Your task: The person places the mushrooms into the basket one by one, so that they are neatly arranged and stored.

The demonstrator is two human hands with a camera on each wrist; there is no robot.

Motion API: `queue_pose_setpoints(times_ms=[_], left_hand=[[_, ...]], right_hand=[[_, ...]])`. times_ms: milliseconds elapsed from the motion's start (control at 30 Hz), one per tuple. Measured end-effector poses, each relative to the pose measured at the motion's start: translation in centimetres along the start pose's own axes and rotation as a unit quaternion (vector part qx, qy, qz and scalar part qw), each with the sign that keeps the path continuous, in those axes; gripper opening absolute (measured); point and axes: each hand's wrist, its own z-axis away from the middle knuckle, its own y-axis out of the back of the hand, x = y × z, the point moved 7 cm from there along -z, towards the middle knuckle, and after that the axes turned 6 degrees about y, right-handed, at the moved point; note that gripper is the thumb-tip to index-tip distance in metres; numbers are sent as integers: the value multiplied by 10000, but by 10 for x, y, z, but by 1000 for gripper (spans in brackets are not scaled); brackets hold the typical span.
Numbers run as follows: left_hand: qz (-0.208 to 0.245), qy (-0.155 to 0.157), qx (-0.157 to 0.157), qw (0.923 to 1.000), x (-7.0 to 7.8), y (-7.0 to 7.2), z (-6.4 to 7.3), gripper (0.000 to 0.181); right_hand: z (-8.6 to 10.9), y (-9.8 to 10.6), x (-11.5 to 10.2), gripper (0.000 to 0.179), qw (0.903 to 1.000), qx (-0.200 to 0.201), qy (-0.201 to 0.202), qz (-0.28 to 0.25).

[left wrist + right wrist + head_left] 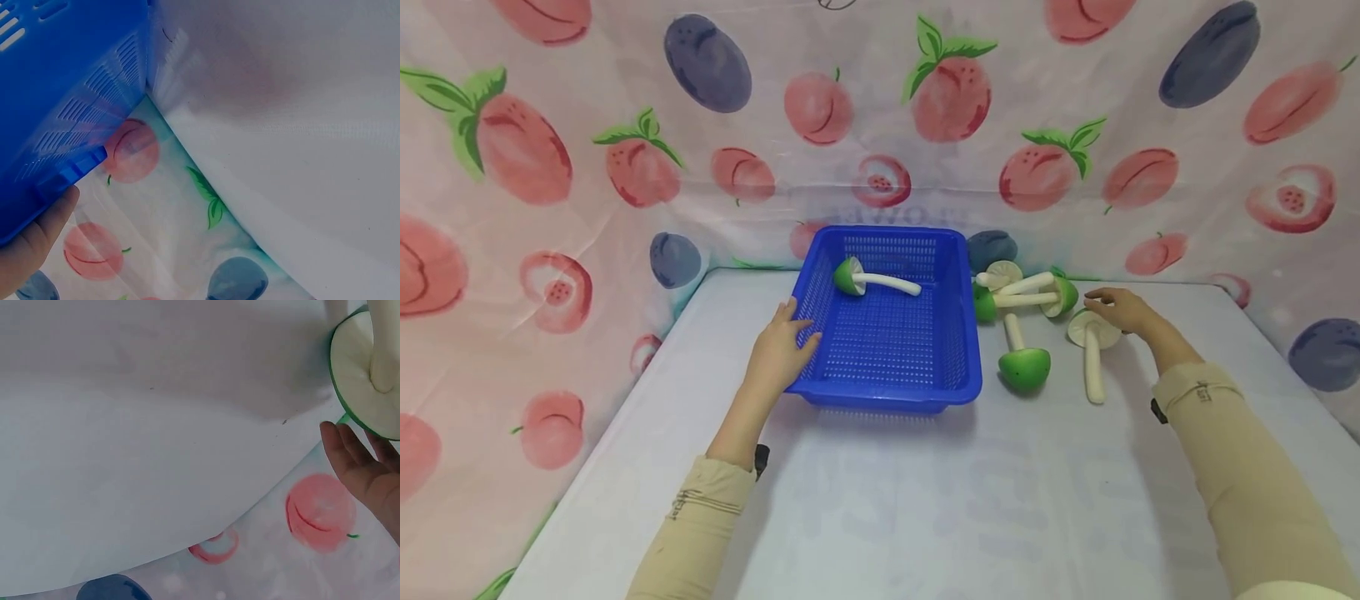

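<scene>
A blue plastic basket (pixel 880 396) stands on the table, and one toy mushroom (pixel 850 277) with a green cap and white stem lies inside. My left hand (pixel 777 354) holds the basket's left rim, with thumb and a finger over the inside; in the left wrist view a finger (pixel 59 215) lies against the rim's outer side. At the right, my right hand (pixel 1123 312) is at the cap of another toy mushroom (pixel 1093 367), its fingers behind the cap's far edge and not closed round it. The right wrist view shows this mushroom's pale underside (pixel 356 369) just above the fingers.
Right of the basket, a toy mushroom (pixel 1025 368) lies with its green cap toward me. Several more mushrooms (pixel 1022 300) lie piled behind it, close to the basket's wall. A fruit-print curtain (pixel 880 108) hangs along the back of the white table (pixel 925 508).
</scene>
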Motion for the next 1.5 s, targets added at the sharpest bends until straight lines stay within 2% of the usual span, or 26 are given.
queue_pose_setpoints(times_ms=[133, 300, 567, 700, 933, 1100, 1200, 1400, 1500], left_hand=[[58, 22, 4, 10000, 1, 1, 0, 42], [53, 29, 31, 10000, 0, 3, 1, 42], [33, -77, 75, 9999, 2, -1, 1, 42], [62, -69, 81, 9999, 5, -2, 1, 42], [-34, -78, 87, 9999, 3, 0, 3, 42], [-128, -118, 60, 9998, 4, 1, 4, 42], [-195, -101, 51, 9997, 1, 3, 6, 42], [-182, -170, 56, 9997, 2, 3, 4, 42], [-179, -207, 40, 9996, 4, 0, 3, 42]], right_hand=[[-3, 1, -2, 62, 9991, -420, -54, -16], [-7, 0, -5, 62, 9979, -644, -33, 108], [0, -9, 10, 70, 9934, -968, -599, -152], [3, -8, 17, 73, 9943, -827, -647, -210], [6, 2, 7, 70, 9987, -439, -250, 97], [13, 14, -8, 66, 9995, -222, -64, 238], [14, 16, -23, 63, 9990, -156, 200, 355], [20, 32, -50, 57, 9952, 186, 703, 657], [25, 39, -58, 57, 9933, 287, 783, 795]])
